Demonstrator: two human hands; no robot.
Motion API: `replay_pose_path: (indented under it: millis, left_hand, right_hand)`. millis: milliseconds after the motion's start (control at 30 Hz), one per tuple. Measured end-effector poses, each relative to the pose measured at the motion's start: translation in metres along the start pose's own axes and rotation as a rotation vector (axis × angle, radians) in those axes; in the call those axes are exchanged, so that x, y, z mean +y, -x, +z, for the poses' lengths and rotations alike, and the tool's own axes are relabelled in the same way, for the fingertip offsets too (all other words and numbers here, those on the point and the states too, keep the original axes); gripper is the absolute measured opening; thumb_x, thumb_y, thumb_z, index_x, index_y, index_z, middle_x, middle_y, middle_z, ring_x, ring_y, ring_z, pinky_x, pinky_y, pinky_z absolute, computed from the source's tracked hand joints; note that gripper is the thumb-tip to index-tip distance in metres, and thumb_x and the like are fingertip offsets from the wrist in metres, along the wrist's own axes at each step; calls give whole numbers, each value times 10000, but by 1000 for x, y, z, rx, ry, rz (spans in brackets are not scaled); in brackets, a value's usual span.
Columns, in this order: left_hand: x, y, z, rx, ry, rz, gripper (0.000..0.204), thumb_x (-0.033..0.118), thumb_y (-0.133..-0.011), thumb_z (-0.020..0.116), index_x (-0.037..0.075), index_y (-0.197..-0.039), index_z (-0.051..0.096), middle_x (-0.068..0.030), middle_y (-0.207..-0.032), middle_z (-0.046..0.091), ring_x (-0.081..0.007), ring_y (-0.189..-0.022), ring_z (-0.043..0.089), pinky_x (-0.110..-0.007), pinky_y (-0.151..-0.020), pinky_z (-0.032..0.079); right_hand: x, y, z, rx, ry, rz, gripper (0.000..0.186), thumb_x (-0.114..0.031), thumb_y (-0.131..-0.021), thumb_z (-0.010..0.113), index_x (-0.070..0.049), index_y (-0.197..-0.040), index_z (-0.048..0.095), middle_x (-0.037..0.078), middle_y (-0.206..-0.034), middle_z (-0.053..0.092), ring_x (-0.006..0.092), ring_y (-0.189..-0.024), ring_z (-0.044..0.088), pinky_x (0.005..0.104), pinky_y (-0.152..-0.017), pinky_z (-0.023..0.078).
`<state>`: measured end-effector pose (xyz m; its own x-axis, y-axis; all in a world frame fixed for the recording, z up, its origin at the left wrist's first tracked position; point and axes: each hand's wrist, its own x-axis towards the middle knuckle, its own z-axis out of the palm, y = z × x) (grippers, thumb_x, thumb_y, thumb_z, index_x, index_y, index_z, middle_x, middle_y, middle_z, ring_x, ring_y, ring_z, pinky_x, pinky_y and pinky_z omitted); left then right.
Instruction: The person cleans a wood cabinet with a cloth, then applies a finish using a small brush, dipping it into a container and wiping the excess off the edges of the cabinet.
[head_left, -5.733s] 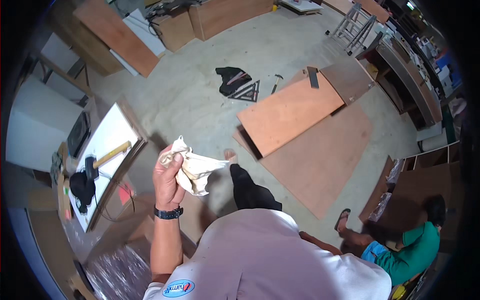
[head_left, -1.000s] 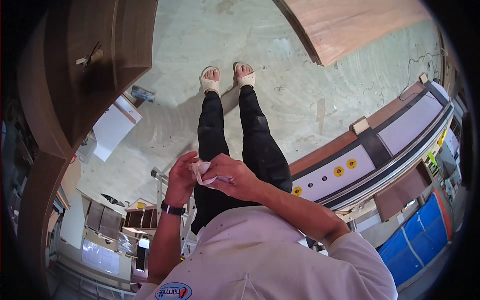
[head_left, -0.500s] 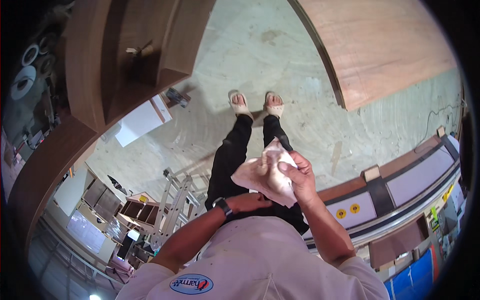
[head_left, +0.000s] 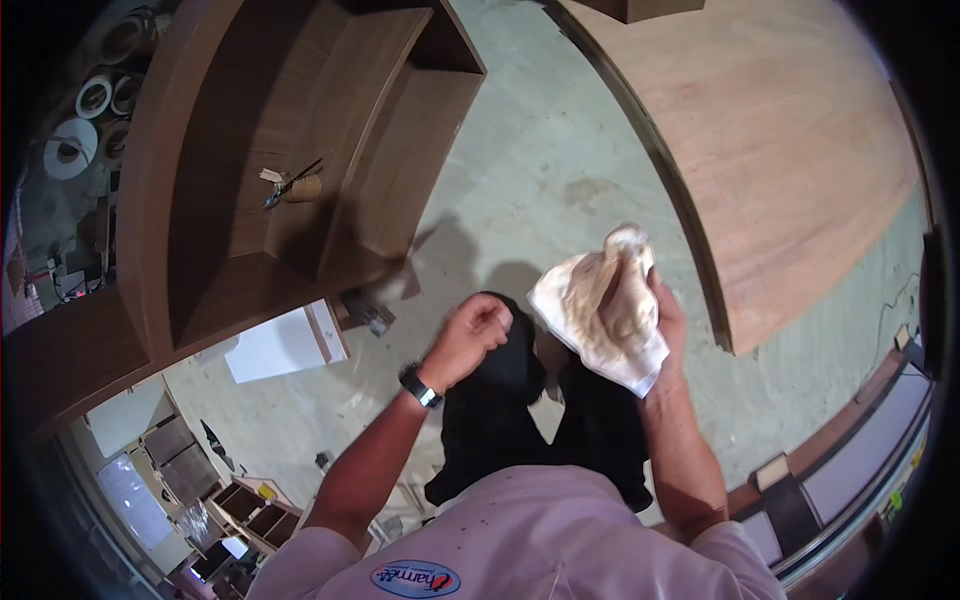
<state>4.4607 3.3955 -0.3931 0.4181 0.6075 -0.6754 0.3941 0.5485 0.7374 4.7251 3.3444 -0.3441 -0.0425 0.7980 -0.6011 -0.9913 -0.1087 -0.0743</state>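
Observation:
My right hand [head_left: 672,322] grips a crumpled white cloth [head_left: 590,305] with brownish stains. The cloth hangs in loose folds on the left side of the hand and hides most of its fingers. To the left, apart from the cloth, my left hand [head_left: 468,343] is raised over my dark trousers with its fingers curled in. The palm side is hidden, so I cannot tell if anything small is in it. A dark watch [head_left: 420,386] sits on the left wrist.
A brown wooden cabinet [head_left: 400,150] with open compartments stands at the left, holding a small roll of twine [head_left: 303,189]. A large wood panel [head_left: 780,180] lies at the right. Below the cabinet is a white board [head_left: 280,345]. The pale floor [head_left: 560,130] runs between.
My right hand has lifted the cloth up and to the right. My left hand has moved up from my waist, away from the cloth, and curled. The view has shifted toward the cabinet.

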Motion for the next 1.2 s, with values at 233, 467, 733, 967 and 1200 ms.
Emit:
replay_pose_path:
  millis: [233, 467, 733, 967, 1200]
  left_hand:
    - [3, -79, -82, 480, 125, 427, 213, 207, -1021, 602, 45, -1158, 610, -65, -1037, 670, -162, -871, 680, -324, -780, 567]
    - [10, -74, -65, 580, -141, 569, 189, 116, -974, 662, 10, -1118, 601, -54, -964, 663, -135, -853, 661, -271, -761, 534]
    - [221, -182, -165, 739, -90, 773, 265, 303, -982, 662, 50, -908, 643, 20, -684, 545, -63, -574, 492, -213, -510, 390]
    - [255, -387, -316, 856, -628, 455, 382, 366, -981, 564, 35, -825, 672, -110, -775, 670, -230, -745, 637, -385, -708, 490]
    - [225, -418, -306, 953, -1001, 547, 380, 309, -981, 561, -56, -974, 668, -138, -827, 650, -206, -800, 579, -346, -775, 461]
  right_hand:
    - [1, -96, -55, -106, 78, -132, 451, -240, -890, 672, -3, -1265, 593, 196, -1180, 675, 373, -1093, 656, 514, -1024, 509]
    - [34, -86, -72, -91, 27, -111, 434, -190, -913, 675, -22, -1297, 561, 162, -1194, 657, 306, -1109, 654, 450, -1008, 521]
    - [40, -156, -75, -61, -96, -95, 363, -143, -920, 659, 4, -1245, 591, 164, -1128, 684, 297, -1020, 694, 434, -955, 561]
    - [50, -282, -62, 220, 58, -104, 337, -136, -942, 661, 20, -1234, 595, 146, -1066, 689, 258, -945, 703, 400, -839, 584]
    - [40, -444, -81, 436, 223, -197, 258, -58, -881, 722, 50, -1109, 667, 103, -900, 691, 184, -724, 659, 341, -657, 545]
